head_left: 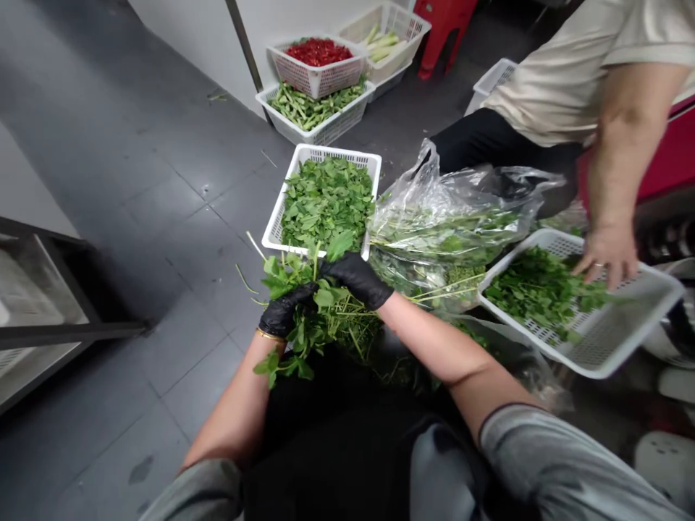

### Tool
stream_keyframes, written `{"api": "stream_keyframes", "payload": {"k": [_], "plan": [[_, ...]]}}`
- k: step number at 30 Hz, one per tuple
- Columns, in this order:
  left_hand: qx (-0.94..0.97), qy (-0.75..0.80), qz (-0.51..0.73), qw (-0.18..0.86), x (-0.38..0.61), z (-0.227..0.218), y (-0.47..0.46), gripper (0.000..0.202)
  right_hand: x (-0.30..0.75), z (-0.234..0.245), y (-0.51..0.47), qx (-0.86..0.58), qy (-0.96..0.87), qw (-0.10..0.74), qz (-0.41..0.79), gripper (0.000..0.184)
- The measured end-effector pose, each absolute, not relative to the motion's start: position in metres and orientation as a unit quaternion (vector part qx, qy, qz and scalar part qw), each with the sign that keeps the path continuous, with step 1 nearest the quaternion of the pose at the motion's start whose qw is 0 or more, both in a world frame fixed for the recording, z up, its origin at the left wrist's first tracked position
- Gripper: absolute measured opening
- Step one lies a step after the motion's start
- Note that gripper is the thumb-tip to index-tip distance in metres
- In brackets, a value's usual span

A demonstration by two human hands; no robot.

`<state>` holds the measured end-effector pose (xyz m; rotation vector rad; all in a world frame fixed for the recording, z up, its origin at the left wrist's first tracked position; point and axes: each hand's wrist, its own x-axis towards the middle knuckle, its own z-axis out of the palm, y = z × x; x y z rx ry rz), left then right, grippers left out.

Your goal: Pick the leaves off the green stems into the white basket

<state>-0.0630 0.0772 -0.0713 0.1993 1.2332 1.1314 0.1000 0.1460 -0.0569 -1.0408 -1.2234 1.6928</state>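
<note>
My left hand [287, 311], in a black glove, is closed round a bunch of leafy green stems [287, 275]; leaves stick out above and below the fist. Close beside it, my right hand [355, 278], also gloved in black, has its fingers closed on a leafy sprig [340, 244] at the bunch's upper end. Its fingertips are partly hidden by leaves. Just beyond both hands, a white plastic basket [377, 174] holds a heap of picked green leaves [326, 199]. Under my hands lies a pile of thin stems [352, 325].
Clear plastic bags [456, 202] of greens lie to the right. A co-worker's hand [611, 253] reaches into another white basket [659, 289] of greens. Baskets of red chillies [320, 52] and cut green vegetables [309, 108] stand farther off, near a red stool [445, 29]. A metal-framed rack [70, 334] is at left.
</note>
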Motion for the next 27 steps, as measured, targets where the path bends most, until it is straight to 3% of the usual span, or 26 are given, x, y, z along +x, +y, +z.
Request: {"api": "stream_keyframes", "payload": {"k": [4, 14, 20, 23, 27], "plan": [[0.123, 0.540, 0.477, 0.682, -0.063, -0.074, 0.071, 0.040, 0.100, -0.068, 0.118, -0.403, -0.485, 0.405, 0.662, 0.039], [0.157, 0.562, 0.510, 0.631, -0.058, -0.072, 0.066, 0.034, 0.160, -0.017, 0.135, -0.456, -0.435, 0.423, 0.651, 0.030], [0.089, 0.585, 0.542, 0.597, -0.075, -0.085, 0.071, 0.023, 0.195, 0.003, 0.203, -0.455, -0.422, 0.580, 0.527, 0.015], [0.122, 0.585, 0.541, 0.592, -0.077, -0.089, 0.070, 0.027, 0.183, 0.011, 0.203, -0.418, -0.549, 0.484, 0.537, 0.017], [0.156, 0.590, 0.505, 0.610, -0.074, -0.089, 0.065, 0.033, 0.154, 0.011, 0.185, -0.317, -0.721, 0.133, 0.602, 0.023]]}}
